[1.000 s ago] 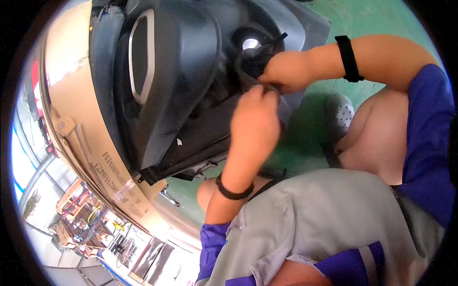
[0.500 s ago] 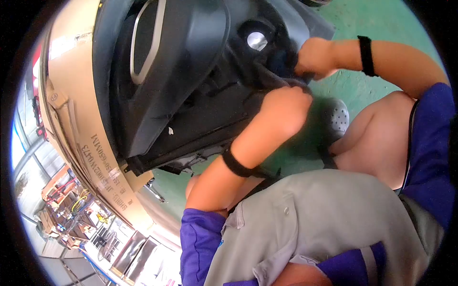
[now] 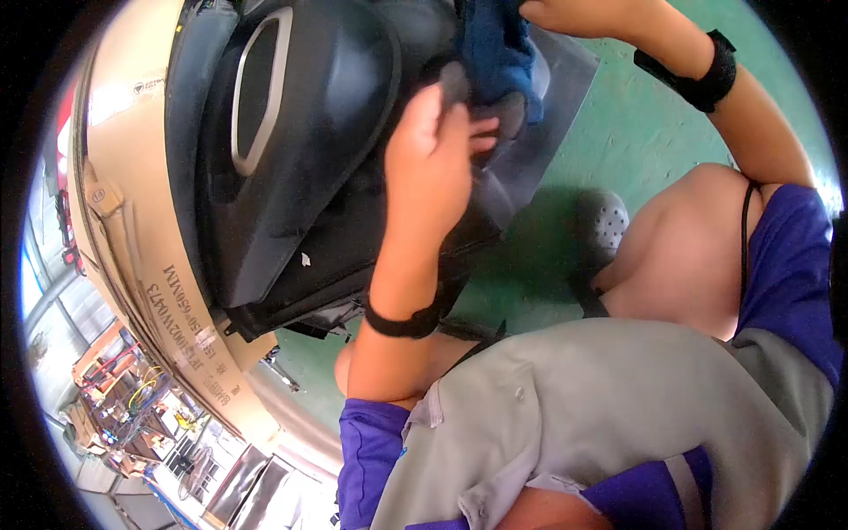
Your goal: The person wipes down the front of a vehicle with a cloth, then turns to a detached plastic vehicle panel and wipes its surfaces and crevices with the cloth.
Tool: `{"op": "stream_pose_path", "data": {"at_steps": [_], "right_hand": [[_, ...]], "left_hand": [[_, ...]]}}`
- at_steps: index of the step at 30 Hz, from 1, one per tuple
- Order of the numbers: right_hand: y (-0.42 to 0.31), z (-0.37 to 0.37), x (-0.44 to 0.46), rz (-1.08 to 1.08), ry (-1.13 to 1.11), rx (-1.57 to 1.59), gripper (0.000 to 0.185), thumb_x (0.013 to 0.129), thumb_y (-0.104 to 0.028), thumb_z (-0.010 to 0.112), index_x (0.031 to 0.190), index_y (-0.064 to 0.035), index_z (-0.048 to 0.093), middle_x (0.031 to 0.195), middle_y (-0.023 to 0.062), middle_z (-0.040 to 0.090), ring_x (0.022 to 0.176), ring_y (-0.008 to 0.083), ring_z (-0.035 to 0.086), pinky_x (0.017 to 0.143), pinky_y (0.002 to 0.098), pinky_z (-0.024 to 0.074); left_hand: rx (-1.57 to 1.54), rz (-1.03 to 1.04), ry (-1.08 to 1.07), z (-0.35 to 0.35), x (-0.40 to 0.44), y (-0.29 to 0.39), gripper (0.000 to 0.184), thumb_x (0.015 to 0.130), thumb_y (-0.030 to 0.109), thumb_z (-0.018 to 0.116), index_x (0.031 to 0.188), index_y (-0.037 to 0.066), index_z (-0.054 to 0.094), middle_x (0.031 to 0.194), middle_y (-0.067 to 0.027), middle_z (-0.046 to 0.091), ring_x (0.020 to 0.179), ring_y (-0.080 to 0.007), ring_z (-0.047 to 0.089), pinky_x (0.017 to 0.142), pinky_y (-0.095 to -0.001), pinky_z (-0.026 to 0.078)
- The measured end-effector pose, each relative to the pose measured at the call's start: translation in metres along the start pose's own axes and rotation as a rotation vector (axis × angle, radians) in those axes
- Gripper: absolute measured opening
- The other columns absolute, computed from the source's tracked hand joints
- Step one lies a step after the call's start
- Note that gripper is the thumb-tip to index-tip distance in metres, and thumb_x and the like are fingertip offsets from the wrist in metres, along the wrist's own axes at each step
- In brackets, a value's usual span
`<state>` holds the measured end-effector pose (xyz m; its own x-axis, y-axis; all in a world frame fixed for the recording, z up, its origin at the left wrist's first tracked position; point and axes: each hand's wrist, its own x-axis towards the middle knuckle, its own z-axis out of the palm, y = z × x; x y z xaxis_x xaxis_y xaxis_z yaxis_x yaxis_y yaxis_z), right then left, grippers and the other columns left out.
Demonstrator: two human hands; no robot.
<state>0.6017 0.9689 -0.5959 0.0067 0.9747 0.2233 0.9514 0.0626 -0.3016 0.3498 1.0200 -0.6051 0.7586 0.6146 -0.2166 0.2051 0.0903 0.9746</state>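
Note:
My left hand (image 3: 433,168) reaches over a large black moulded plastic panel (image 3: 336,115), its fingers spread and partly blurred. Just beyond its fingertips lies a blue cloth (image 3: 496,57) with rounded dark grey parts, somewhat like a work glove. Whether the left fingers touch a grey part I cannot tell. At the top edge of the view, my right hand (image 3: 592,12) has its fingers curled at the side of the blue cloth; part of that hand is cut off. A silver-rimmed long opening (image 3: 260,93) shows in the panel.
A tall cardboard box (image 3: 132,177) stands along the left of the panel. Green floor (image 3: 583,115) stretches to the right, where a grey clog (image 3: 603,221) is worn on my foot. Cluttered shelving (image 3: 132,397) is visible at lower left.
Both hands have moved up and away from the panel's near edge. My left hand has gone from closed to spread fingers, and the blue cloth now shows more fully near the top.

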Motion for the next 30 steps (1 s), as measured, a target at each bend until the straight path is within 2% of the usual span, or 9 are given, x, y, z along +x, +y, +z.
{"op": "stream_pose_path", "data": {"at_steps": [2,6,10,14,18,21,25,29,30], "right_hand": [[0.003,0.002,0.009,0.108,-0.276,0.144,0.025,0.066,-0.014,0.064,0.089,-0.0038,0.062,0.108,0.0201,0.059,0.098,0.0383,0.058,0.08,0.0446,0.0493],[-0.006,0.063,-0.017,0.004,-0.53,0.311,0.026,0.062,-0.006,0.068,0.087,-0.006,0.063,0.088,0.0148,0.063,0.087,0.0322,0.061,0.077,0.0414,0.0485],[-0.004,0.069,-0.025,0.105,-0.846,0.234,0.031,0.061,-0.004,0.067,0.092,-0.0094,0.068,0.087,0.0139,0.066,0.084,0.0312,0.064,0.071,0.0408,0.0502],[0.046,0.094,-0.048,0.098,-1.037,0.229,0.034,0.062,-0.003,0.065,0.095,-0.0088,0.071,0.086,0.0143,0.069,0.081,0.031,0.066,0.066,0.0408,0.0517],[0.065,0.102,-0.046,0.334,-0.832,0.041,0.023,0.061,-0.005,0.063,0.083,-0.0015,0.066,0.078,0.0145,0.067,0.077,0.0316,0.063,0.064,0.041,0.0486],[0.072,0.112,-0.04,0.228,-0.057,-0.022,0.03,0.063,-0.008,0.064,0.093,-0.0031,0.061,0.082,0.0171,0.066,0.082,0.0343,0.064,0.066,0.0424,0.0495],[0.054,0.091,-0.028,0.394,-0.605,0.255,0.032,0.066,-0.011,0.068,0.096,-0.003,0.057,0.088,0.0174,0.064,0.086,0.0373,0.062,0.072,0.0447,0.049],[0.044,0.095,-0.021,0.378,-0.882,0.334,0.036,0.062,-0.011,0.07,0.096,-0.0016,0.062,0.089,0.0191,0.066,0.088,0.0379,0.064,0.071,0.0452,0.0498],[0.038,0.1,-0.021,0.268,-0.737,0.176,0.034,0.06,-0.011,0.072,0.092,-0.0009,0.066,0.089,0.0196,0.068,0.086,0.037,0.065,0.072,0.0454,0.0509]], "left_hand": [[0.062,0.035,-0.001,-0.008,-0.007,0.008,0.025,0.098,0.008,0.044,0.119,-0.003,0.055,0.098,-0.0095,0.066,0.083,-0.018,0.067,0.072,-0.0273,0.053],[0.573,-0.152,-0.225,-0.021,-0.012,-0.013,0.017,0.095,0.012,0.051,0.104,-0.001,0.056,0.082,-0.007,0.061,0.071,-0.0113,0.061,0.066,-0.026,0.05],[0.812,0.007,-0.37,0.002,-0.016,-0.014,0.026,0.087,0.015,0.061,0.103,-0.004,0.053,0.096,-0.0307,0.06,0.095,-0.0493,0.055,0.08,-0.0474,0.046],[0.849,0.099,-0.484,0.02,0.006,-0.004,0.043,0.086,0.015,0.063,0.117,-0.008,0.046,0.097,-0.0343,0.06,0.096,-0.0478,0.058,0.082,-0.0486,0.047],[0.944,0.069,-0.503,0.041,0.049,-0.011,0.059,0.083,0.017,0.067,0.128,-0.01,0.039,0.095,-0.0347,0.061,0.094,-0.0468,0.06,0.082,-0.0486,0.048],[1.058,0.174,-0.472,0.051,0.064,-0.006,0.061,0.081,0.019,0.068,0.127,-0.011,0.041,0.098,-0.033,0.06,0.092,-0.0463,0.061,0.082,-0.0479,0.05],[1.243,0.22,-0.572,0.048,0.065,-0.004,0.055,0.08,0.027,0.069,0.115,-0.012,0.05,0.105,-0.0314,0.058,0.087,-0.0431,0.064,0.078,-0.0457,0.053],[1.311,0.108,-0.743,0.049,0.038,-0.013,0.051,0.081,0.03,0.069,0.109,-0.009,0.054,0.1,-0.0307,0.059,0.084,-0.0392,0.066,0.072,-0.0455,0.054],[1.337,0.214,-0.682,0.05,0.035,-0.013,0.047,0.082,0.03,0.068,0.105,-0.008,0.054,0.095,-0.0279,0.06,0.083,-0.0391,0.066,0.073,-0.0453,0.054]]}}
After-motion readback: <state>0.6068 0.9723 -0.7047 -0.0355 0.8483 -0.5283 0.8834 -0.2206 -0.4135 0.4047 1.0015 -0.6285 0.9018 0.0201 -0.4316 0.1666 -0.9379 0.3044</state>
